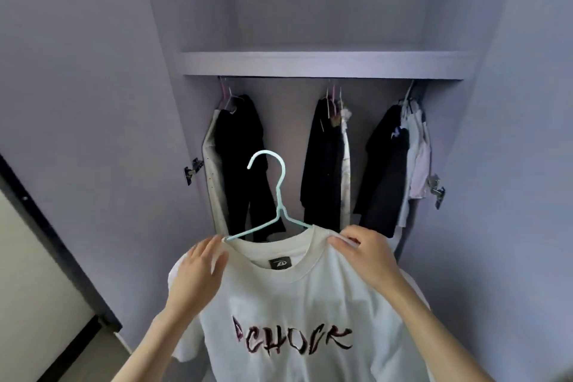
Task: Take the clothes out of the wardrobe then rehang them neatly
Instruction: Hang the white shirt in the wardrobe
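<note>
Both hands, left hand (201, 263) and right hand (366, 253), pinch the white T-shirt's (297, 304) shoulders on its hanger (273, 195).

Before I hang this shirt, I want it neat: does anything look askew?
Yes: the hanger sits lopsided in the shirt; its left arm pokes out of the collar while the right is inside.

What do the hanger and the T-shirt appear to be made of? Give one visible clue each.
Hanger: likely plastic-coated wire or plastic; thin, smooth, evenly mint green.
T-shirt: soft knit, probably cotton; matte cream cloth that drapes and folds, with a ribbed collar.
</note>
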Motion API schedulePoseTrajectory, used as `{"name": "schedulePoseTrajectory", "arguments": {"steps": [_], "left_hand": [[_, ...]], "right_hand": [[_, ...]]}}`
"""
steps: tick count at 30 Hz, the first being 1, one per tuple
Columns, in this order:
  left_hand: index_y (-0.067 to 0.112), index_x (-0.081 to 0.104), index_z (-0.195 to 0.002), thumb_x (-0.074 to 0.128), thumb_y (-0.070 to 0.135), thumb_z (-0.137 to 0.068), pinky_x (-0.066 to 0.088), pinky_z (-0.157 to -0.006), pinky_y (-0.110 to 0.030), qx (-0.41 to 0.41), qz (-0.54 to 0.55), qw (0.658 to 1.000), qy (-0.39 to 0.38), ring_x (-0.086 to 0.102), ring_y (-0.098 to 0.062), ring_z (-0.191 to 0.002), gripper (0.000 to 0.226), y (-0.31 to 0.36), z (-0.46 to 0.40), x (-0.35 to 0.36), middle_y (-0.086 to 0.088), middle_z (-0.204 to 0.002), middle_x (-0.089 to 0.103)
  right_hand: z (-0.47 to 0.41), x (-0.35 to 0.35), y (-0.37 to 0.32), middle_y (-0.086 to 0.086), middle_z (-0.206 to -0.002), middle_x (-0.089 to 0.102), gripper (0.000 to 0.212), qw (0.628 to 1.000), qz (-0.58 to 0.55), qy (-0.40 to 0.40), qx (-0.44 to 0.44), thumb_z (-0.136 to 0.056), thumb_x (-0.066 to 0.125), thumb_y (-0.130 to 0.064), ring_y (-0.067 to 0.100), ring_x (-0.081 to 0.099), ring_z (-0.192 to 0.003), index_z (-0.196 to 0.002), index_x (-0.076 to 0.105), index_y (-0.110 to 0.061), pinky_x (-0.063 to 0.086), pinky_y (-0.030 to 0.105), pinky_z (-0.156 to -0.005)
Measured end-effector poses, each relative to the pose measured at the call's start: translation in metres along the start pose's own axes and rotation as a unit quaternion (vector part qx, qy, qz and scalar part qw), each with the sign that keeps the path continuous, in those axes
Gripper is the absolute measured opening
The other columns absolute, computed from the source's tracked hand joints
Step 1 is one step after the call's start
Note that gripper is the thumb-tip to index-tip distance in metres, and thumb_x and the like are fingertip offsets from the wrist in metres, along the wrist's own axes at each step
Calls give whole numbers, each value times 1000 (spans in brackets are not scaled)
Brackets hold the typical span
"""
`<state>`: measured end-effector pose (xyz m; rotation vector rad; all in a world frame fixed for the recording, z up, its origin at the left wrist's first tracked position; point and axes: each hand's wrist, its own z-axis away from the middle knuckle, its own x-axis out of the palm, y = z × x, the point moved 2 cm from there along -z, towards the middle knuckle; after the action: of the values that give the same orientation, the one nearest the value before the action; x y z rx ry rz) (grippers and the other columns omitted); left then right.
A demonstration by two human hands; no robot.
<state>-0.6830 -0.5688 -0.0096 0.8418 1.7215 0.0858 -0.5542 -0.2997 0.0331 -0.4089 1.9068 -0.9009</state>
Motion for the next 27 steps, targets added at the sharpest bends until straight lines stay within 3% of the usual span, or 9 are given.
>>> {"name": "schedulePoseTrajectory", "arguments": {"steps": [2,4,7,10,15,21,27], "left_hand": [[21,38,-142,41,33,-98,25,-111,-34,29,12,997,-76,30,-20,-137,45,12,1,21,2,-146,38],[26,29,-145,37,37,-98,17,-114,-32,37,12,991,-128,17,-14,-142,49,22,5,39,6,-152,26],[24,30,-144,36,35,-98,21,-115,-37,38,25,986,-163,18,-15,-142,48,37,7,57,3,-152,27],[21,34,-143,39,29,-99,18,-114,-31,47,52,983,-167,19,-15,-141,45,48,2,71,0,-150,30],[20,33,-143,38,28,-99,14,-112,-27,61,61,980,-178,15,-14,-142,45,63,-10,90,1,-150,30],[20,36,-141,39,28,-99,19,-111,-30,90,45,979,-178,18,-16,-141,44,87,-41,113,-1,-148,33],[20,39,-140,39,25,-99,21,-111,-32,112,47,982,-146,16,-17,-142,41,126,-81,137,0,-148,34]], "right_hand": [[9,-9,20,-7,-52,37,40,998,13,1,62,-85,60,-31,8,36,-52,-54,40,-17,27,26,-54],[20,-13,42,-7,-49,31,44,991,-5,6,130,-86,60,-27,10,31,-49,-54,32,-17,23,27,-52],[38,-12,70,-7,-48,23,46,968,-68,34,237,-86,58,-18,12,22,-48,-56,25,-18,16,28,-50],[51,-9,90,-2,-57,20,40,945,-124,37,300,-90,51,-9,14,17,-53,-62,23,-18,12,28,-51],[52,-14,106,1,-63,26,25,950,-117,5,290,-93,45,-9,14,23,-57,-71,32,-12,17,29,-52],[20,-38,104,0,-62,32,27,967,-95,47,231,-96,43,-15,12,28,-55,-70,37,-9,24,19,-45],[-19,-57,119,7,-68,37,26,963,-131,81,223,-96,43,-15,13,30,-59,-81,49,5,27,15,-45]]}}
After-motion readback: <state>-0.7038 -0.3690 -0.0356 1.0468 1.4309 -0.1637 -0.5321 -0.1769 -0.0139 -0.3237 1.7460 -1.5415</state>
